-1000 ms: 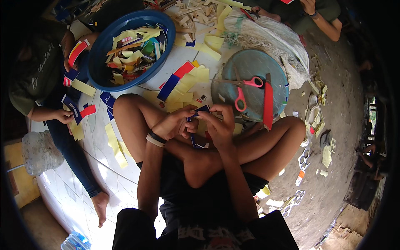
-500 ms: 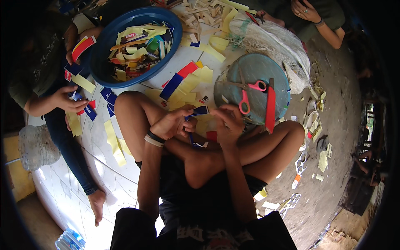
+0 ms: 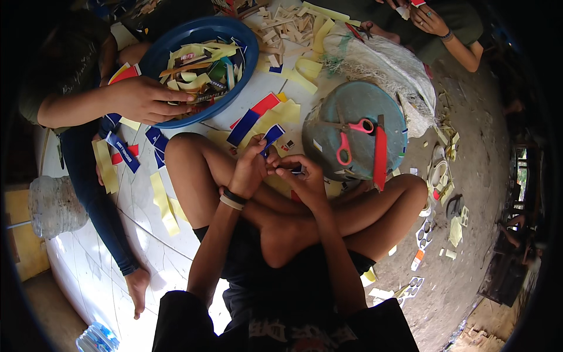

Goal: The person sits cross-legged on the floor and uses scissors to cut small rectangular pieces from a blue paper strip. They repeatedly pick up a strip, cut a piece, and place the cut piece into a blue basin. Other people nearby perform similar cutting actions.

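My left hand (image 3: 249,170) is closed, pinching a blue printed strip of card or plastic (image 3: 272,136) whose end sticks up past the fingertips. Close against it, my right hand (image 3: 305,183) is bent in a pinch. A bit of dark blue material (image 3: 298,169) shows by its fingers; whether it belongs to the same strip is hidden. Beyond my crossed legs lie a blue strip (image 3: 243,127), a red strip (image 3: 264,107) and pale yellow strips (image 3: 287,111) on the tiles. Pink-handled scissors (image 3: 345,148) rest open on a round greenish drum (image 3: 328,108) to the right.
A blue basin (image 3: 248,70) full of coloured strips stands far left, with a co-worker's hand (image 3: 155,100) over it. A red strip (image 3: 380,154) lies on the drum. Behind are a white sack (image 3: 404,76), wooden pieces (image 3: 287,29) and another person's hand (image 3: 431,22).
My left hand has tilted the blue strip upright, and my right hand has moved down from its end, closer to the left. The co-worker's hand at left has reached over the basin.
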Available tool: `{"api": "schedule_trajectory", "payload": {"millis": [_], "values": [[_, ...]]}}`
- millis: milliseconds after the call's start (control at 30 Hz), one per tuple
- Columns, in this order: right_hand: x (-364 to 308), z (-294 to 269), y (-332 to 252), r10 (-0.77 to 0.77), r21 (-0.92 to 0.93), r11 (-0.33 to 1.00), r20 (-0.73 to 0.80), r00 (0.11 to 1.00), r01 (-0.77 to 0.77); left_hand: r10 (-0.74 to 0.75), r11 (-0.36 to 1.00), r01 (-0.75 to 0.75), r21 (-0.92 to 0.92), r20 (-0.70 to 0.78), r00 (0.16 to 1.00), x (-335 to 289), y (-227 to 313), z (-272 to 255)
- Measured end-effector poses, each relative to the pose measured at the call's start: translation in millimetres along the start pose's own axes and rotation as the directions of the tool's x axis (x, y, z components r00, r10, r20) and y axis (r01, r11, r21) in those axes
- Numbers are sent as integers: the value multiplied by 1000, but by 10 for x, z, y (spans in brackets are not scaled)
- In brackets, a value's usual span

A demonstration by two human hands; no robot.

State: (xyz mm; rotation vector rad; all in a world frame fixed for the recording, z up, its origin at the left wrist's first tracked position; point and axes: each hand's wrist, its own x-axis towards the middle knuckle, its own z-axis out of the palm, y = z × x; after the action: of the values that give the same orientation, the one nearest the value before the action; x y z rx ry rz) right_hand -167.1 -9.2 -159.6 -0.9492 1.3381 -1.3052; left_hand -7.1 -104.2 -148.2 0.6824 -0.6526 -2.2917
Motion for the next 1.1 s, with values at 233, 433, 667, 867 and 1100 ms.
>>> {"api": "schedule_trajectory", "payload": {"millis": [233,433,667,867,1100], "values": [[-130,36,-119,-345,-482,836,-95,934,260,355,860,-197,471,-276,893,8,-156,59],[-287,100,-262,-346,-658,722,-79,935,211,740,243,-226,943,-30,672,-1,-224,141],[-361,75,-947,-425,-672,676,-19,905,303,733,274,-188,943,-78,676,-30,-151,115],[-41,-540,-1455,-616,-839,512,-209,759,185,691,560,-403,724,-139,709,72,-87,-103],[139,-700,-1280,-448,-955,238,54,892,178,624,729,-492,475,-167,763,155,-77,-186]]}}
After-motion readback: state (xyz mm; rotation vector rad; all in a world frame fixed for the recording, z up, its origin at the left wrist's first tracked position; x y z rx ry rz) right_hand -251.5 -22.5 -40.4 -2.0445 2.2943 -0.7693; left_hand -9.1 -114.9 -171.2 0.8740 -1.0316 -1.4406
